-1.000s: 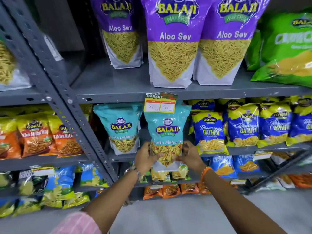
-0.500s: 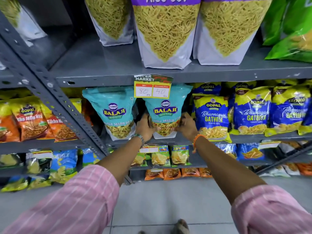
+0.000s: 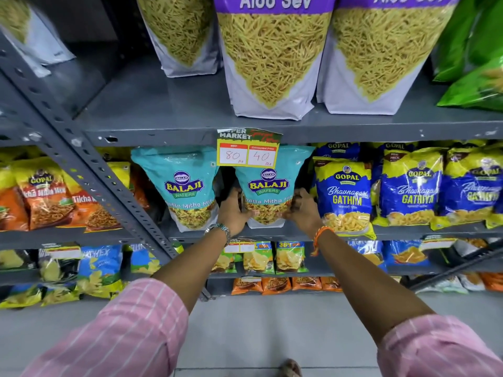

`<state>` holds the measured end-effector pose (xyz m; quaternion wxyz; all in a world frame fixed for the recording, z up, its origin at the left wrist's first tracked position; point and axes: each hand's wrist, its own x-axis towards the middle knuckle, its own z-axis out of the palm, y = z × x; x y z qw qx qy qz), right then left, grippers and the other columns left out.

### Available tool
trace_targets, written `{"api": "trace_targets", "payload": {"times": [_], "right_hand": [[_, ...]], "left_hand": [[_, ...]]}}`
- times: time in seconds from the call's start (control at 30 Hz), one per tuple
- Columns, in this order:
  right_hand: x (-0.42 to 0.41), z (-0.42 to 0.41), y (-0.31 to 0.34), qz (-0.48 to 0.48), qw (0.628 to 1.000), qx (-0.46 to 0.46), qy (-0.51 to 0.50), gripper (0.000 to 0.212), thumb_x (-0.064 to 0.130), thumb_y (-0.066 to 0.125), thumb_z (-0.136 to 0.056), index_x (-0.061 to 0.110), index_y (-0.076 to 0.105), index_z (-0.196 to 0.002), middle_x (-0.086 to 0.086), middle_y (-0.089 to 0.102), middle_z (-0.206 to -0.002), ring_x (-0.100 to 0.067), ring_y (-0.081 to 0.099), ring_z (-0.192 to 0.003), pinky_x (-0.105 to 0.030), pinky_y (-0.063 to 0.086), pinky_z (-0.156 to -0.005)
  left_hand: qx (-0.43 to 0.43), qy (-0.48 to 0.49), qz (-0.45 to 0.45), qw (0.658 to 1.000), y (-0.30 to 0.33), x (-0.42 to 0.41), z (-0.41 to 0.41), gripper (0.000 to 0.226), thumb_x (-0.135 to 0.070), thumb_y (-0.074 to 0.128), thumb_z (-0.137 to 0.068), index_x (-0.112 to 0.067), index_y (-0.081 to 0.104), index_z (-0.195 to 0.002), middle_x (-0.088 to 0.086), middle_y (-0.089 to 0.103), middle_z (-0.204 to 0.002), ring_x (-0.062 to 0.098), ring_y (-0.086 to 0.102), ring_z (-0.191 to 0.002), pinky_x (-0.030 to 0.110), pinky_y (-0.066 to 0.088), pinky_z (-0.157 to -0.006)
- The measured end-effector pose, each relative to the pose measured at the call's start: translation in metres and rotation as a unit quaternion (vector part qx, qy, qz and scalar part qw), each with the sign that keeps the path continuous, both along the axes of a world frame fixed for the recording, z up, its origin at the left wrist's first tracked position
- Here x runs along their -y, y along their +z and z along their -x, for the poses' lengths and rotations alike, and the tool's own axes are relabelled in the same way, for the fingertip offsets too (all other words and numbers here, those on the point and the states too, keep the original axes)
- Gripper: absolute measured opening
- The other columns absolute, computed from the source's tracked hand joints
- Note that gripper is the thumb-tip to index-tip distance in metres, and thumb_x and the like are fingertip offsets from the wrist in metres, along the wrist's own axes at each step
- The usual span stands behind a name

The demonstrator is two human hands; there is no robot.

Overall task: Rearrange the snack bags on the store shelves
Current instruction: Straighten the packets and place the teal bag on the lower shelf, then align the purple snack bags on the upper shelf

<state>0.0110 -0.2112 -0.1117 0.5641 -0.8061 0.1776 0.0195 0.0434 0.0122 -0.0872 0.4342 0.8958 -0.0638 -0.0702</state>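
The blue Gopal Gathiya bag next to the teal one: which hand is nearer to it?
Right. The right hand grips the teal Balaji bag's right edge, beside the blue Gopal Gathiya bag; the left hand holds its far edge.

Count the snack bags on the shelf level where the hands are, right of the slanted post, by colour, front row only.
Teal Balaji Khatta Mitha Mix pouches: 2, one free-standing, one gripped between the left hand and right hand.
Blue-and-yellow Gopal Gathiya bags: 3
Total: 5
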Motion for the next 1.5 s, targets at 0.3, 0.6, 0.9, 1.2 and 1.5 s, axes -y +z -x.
{"api": "trace_targets", "payload": {"times": [0.3,0.6,0.9,1.2,1.5], "right_hand": [[-0.016,0.046,0.06,0.048,0.999,-0.023,0.013,0.077,0.002,0.088,-0.07,0.014,0.044,-0.133,-0.015,0.052,-0.142,-0.027,0.052,-0.121,-0.045,0.048,-0.108],[-0.026,0.114,0.228,-0.004,0.944,0.308,-0.121,0.046,0.005,0.083,-0.078,0.018,0.059,-0.115,-0.004,0.07,-0.117,-0.019,0.068,-0.105,-0.031,0.059,-0.087],[-0.053,0.063,0.307,0.07,0.915,0.393,-0.055,0.061,0.023,0.082,-0.082,0.017,0.05,-0.134,0.001,0.059,-0.129,-0.01,0.058,-0.118,-0.021,0.048,-0.106],[-0.065,0.043,0.308,0.086,0.91,0.398,-0.078,0.068,0.046,0.074,-0.078,0.026,0.049,-0.138,0.0,0.064,-0.134,-0.019,0.062,-0.126,-0.051,0.052,-0.104],[-0.072,0.036,0.307,0.059,0.906,0.405,-0.105,0.06,0.045,0.072,-0.074,0.032,0.054,-0.129,0.001,0.069,-0.129,-0.02,0.066,-0.122,-0.055,0.053,-0.104]], "left_hand": [[-0.008,-0.045,-0.062,0.997,0.015,-0.01,0.017,0.086,-0.023,0.085,-0.08,-0.011,0.034,-0.149,0.012,0.056,-0.146,0.033,0.055,-0.136,0.048,0.05,-0.109],[-0.048,-0.27,0.021,0.961,0.2,-0.063,0.086,0.043,-0.031,0.078,-0.089,-0.03,0.062,-0.129,-0.012,0.065,-0.136,0.006,0.07,-0.114,0.021,0.057,-0.09],[0.233,-0.05,0.292,0.926,0.298,-0.038,0.052,0.053,-0.012,0.079,-0.087,-0.027,0.049,-0.127,-0.003,0.062,-0.126,0.004,0.062,-0.113,0.015,0.047,-0.098],[0.146,-0.102,0.243,0.954,0.294,-0.017,0.004,0.084,-0.058,0.072,-0.08,-0.04,0.03,-0.15,-0.012,0.048,-0.156,0.01,0.044,-0.145,0.048,0.037,-0.122],[0.178,-0.076,0.269,0.943,0.29,-0.017,0.015,0.052,-0.019,0.072,-0.094,-0.027,0.049,-0.14,-0.005,0.069,-0.133,0.009,0.065,-0.122,0.041,0.051,-0.11]]}}
